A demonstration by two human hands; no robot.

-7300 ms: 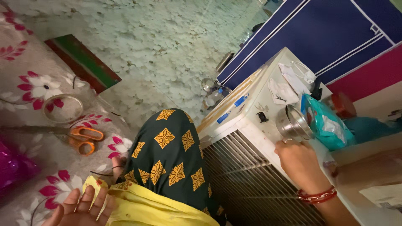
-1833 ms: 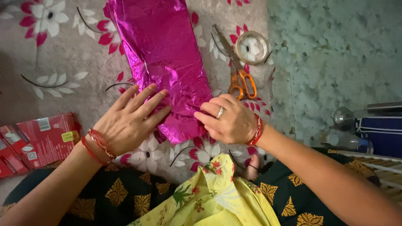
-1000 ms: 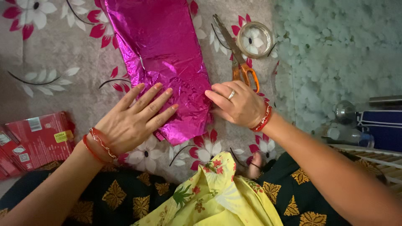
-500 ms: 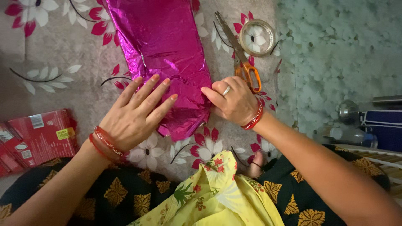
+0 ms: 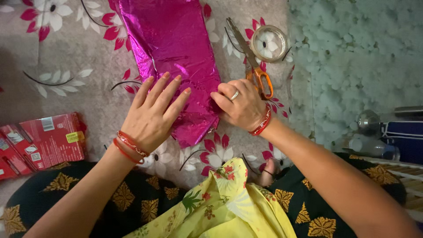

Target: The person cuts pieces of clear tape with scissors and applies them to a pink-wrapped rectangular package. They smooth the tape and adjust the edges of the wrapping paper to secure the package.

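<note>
A package wrapped in shiny magenta foil paper [image 5: 176, 53] lies on a floral bedsheet [image 5: 66, 75]. My left hand [image 5: 154, 112] rests flat on the foil's near left part, fingers spread. My right hand [image 5: 240, 105], with a ring and red bangles, pinches the foil's right edge near the near end. Orange-handled scissors [image 5: 251, 57] lie just right of the package, touching my right hand's far side. A roll of clear tape [image 5: 268, 42] sits beside the scissors' blades.
Red printed cartons [image 5: 42, 143] lie at the left. To the right of the sheet is a pale green patterned floor [image 5: 352, 53] with a steel pot [image 5: 368, 120], a plastic bottle [image 5: 374, 148] and a blue cabinet [image 5: 407, 132]. My dark patterned trousers and yellow cloth [image 5: 220, 207] fill the foreground.
Earlier the view was on a cooler with a steel cup at my right hand. Both hands since came onto the foil package; in the last second they slid a little farther up it.
</note>
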